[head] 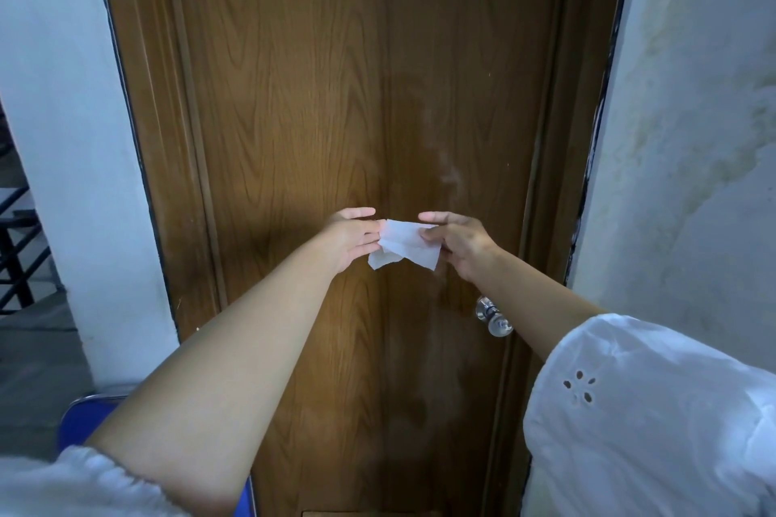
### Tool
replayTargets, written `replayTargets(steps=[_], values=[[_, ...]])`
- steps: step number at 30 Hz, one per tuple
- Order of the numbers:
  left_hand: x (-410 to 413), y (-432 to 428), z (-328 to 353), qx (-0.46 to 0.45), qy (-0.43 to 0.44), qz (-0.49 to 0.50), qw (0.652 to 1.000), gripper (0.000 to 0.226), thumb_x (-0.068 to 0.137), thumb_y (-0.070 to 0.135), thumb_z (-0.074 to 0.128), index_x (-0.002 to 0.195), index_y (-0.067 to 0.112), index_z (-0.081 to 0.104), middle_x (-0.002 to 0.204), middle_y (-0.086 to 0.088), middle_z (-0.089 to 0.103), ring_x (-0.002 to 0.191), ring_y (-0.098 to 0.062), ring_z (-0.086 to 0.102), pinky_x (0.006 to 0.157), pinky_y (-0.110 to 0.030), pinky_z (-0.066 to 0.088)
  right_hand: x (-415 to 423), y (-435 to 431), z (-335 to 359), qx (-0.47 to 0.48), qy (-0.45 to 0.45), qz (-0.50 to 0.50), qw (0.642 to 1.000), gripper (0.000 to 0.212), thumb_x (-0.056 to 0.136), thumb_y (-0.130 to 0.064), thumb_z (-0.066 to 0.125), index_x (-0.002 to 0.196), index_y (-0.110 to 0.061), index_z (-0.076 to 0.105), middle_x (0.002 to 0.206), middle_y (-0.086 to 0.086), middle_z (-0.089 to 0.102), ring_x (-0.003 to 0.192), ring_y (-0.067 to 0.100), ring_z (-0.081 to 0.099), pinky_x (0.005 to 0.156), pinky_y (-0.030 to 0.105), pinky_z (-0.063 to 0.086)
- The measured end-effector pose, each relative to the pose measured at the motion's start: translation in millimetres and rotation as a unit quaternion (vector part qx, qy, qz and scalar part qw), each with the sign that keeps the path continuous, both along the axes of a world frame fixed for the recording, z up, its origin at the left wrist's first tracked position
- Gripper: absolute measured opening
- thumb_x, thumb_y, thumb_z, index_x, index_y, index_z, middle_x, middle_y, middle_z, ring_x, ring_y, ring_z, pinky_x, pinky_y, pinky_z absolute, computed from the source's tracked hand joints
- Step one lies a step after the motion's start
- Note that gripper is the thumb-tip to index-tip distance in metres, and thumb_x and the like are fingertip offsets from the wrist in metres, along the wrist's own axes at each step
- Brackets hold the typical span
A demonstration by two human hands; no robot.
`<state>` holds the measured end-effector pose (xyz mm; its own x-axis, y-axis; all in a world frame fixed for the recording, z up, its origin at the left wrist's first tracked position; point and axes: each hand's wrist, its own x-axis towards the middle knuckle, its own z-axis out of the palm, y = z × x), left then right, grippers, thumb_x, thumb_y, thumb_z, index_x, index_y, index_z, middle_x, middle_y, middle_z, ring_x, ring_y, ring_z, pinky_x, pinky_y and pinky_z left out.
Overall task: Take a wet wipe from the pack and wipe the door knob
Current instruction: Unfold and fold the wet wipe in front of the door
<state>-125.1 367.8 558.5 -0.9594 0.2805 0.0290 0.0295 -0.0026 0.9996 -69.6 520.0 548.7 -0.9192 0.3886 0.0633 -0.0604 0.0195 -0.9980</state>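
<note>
A white wet wipe (406, 243) is stretched between both hands in front of a closed brown wooden door (336, 97). My left hand (350, 239) pinches its left edge and my right hand (460, 243) pinches its right edge. The wipe is partly folded, with its lower corners hanging loose. A round silver door knob (493, 317) sits on the door's right side, below and to the right of my right hand and partly behind my right forearm. No wipe pack is in view.
White walls (693, 139) flank the door frame on both sides. A blue chair (82, 420) stands at the lower left beneath my left arm. A dark railing (17, 248) shows at the far left edge.
</note>
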Motion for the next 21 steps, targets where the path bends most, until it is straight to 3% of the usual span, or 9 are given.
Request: replayTargets(steps=[4,8,12,14,21], values=[[1,0,-1,-0.028,0.051,0.047,0.997,0.034,0.085,0.006,0.065,0.117,0.015,0.057,0.118,-0.008,0.063,0.095,-0.017,0.063,0.080,-0.025,0.051,2,-2,3,0.003,0.002,-0.007,1.000,0.021,0.080,0.001,0.067,0.092,-0.016,0.069,0.109,0.007,0.061,0.101,0.025,0.059,0.084,0.031,0.054],[2,3,0,-0.050,0.131,0.072,0.988,0.027,0.085,0.013,0.066,0.110,0.019,0.058,0.112,-0.003,0.060,0.096,-0.015,0.057,0.074,-0.020,0.047,4,-6,4,-0.006,0.009,0.002,1.000,0.019,0.079,0.003,0.068,0.091,-0.012,0.069,0.109,0.009,0.064,0.100,0.025,0.062,0.079,0.030,0.055],[2,1,3,-0.057,0.190,0.089,0.976,0.019,0.087,0.015,0.063,0.105,0.021,0.060,0.100,0.003,0.060,0.088,-0.009,0.055,0.055,-0.008,0.040,7,-7,6,-0.020,0.025,0.023,0.999,0.023,0.077,0.003,0.068,0.097,-0.008,0.069,0.101,0.008,0.066,0.085,0.018,0.065,0.065,0.022,0.056],[1,0,4,-0.054,0.210,0.092,0.972,0.015,0.089,0.014,0.061,0.101,0.023,0.059,0.095,0.004,0.060,0.083,-0.008,0.056,0.051,-0.005,0.037,9,-8,8,-0.019,0.029,0.027,0.999,0.023,0.077,0.002,0.069,0.097,-0.009,0.069,0.097,0.005,0.066,0.083,0.017,0.065,0.065,0.022,0.057],[2,3,4,-0.039,0.222,0.082,0.971,0.017,0.091,0.012,0.056,0.103,0.024,0.055,0.107,-0.002,0.059,0.099,-0.017,0.057,0.067,-0.018,0.050,10,-6,13,0.008,0.023,0.007,1.000,0.020,0.075,0.000,0.073,0.089,-0.013,0.068,0.100,0.006,0.064,0.093,0.022,0.064,0.072,0.028,0.056]])
